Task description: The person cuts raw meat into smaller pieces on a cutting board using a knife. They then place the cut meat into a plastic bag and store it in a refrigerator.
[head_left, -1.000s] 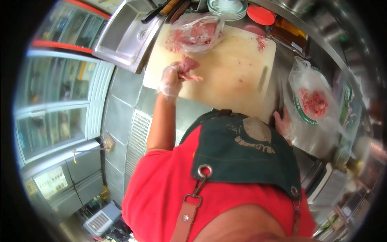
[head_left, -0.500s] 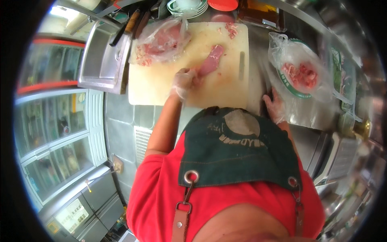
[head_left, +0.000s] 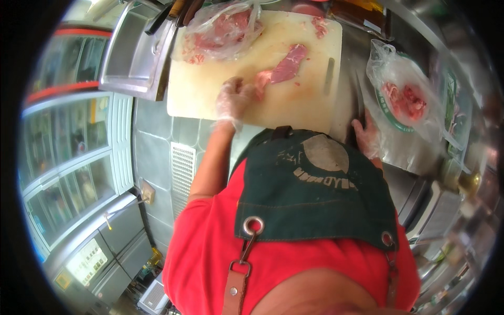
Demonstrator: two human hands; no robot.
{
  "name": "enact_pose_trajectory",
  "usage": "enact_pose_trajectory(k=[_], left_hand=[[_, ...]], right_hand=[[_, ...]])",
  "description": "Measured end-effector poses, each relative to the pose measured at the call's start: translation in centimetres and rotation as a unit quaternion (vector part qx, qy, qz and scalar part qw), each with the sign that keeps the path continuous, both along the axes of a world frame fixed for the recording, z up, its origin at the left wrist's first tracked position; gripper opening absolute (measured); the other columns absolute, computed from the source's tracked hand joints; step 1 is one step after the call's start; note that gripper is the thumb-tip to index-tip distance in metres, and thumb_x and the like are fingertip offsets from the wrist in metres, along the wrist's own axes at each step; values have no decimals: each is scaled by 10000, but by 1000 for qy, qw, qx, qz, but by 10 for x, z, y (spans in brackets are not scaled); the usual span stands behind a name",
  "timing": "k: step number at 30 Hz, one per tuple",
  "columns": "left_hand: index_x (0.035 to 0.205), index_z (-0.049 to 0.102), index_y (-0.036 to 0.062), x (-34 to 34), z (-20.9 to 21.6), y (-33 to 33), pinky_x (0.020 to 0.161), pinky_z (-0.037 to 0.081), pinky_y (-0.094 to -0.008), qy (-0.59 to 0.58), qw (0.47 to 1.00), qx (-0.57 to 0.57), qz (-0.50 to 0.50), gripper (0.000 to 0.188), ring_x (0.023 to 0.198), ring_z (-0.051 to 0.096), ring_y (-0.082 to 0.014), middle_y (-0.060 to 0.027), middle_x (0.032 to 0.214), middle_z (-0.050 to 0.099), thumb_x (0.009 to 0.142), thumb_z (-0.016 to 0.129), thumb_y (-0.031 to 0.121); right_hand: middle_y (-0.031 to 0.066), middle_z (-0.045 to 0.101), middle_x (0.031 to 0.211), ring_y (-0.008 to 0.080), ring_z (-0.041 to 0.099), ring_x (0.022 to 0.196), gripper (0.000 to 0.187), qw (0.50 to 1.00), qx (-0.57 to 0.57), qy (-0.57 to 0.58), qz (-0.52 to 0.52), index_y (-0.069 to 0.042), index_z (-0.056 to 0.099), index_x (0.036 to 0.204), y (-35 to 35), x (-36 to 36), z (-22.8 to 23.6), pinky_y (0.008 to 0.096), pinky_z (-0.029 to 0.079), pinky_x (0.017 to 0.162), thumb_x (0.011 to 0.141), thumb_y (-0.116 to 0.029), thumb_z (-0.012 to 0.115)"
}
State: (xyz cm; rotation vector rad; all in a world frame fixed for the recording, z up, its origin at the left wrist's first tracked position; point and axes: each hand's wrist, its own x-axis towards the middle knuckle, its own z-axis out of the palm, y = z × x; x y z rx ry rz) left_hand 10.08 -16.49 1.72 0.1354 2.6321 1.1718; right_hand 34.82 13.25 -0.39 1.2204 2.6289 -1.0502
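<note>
My left hand (head_left: 235, 100), in a clear plastic glove, is over the pale cutting board (head_left: 205, 102). Its fingers are loosely bent and hold nothing that I can see. Just right of them lies a long strip of raw meat (head_left: 287, 66), paler at its near end. At the right, my gloved right hand (head_left: 367, 137) rests by the steel counter's front edge with thumb and fingers apart. A thin dark streak, perhaps a knife blade, runs beyond it. Beside that hand, a green-rimmed plate with a clear plastic bag (head_left: 386, 58) carries red meat pieces (head_left: 404, 101).
A clear bag of raw meat (head_left: 223, 31) lies at the board's far left, with scraps (head_left: 319, 26) at its far right. Knife handles (head_left: 178, 9) stick out near the steel sink (head_left: 128, 63). A brown container (head_left: 362, 16) stands behind the board.
My left hand has come off the near end of the meat strip, leaving a small gap. The whole view has shifted, so the board sits higher. My right hand stays by the counter edge.
</note>
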Motion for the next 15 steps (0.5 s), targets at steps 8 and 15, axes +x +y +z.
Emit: enact_pose_trajectory(k=[8,15], left_hand=[[1201,603,66,-9,1,52,904,474,-394,174,941,-167,-236,432,1085,564,-324,-148,1099,623,801,659,219],[1176,600,82,-12,-1,78,853,485,-433,318,885,-141,-310,398,961,583,-353,-155,1031,627,800,624,207]], right_hand=[[243,613,1171,395,595,1079,620,998,30,56,23,-49,461,1372,4,5,-13,423,470,930,873,-391,598],[258,573,1241,392,554,1153,630,997,38,59,12,-18,464,1365,3,7,-15,411,428,997,875,-391,597]])
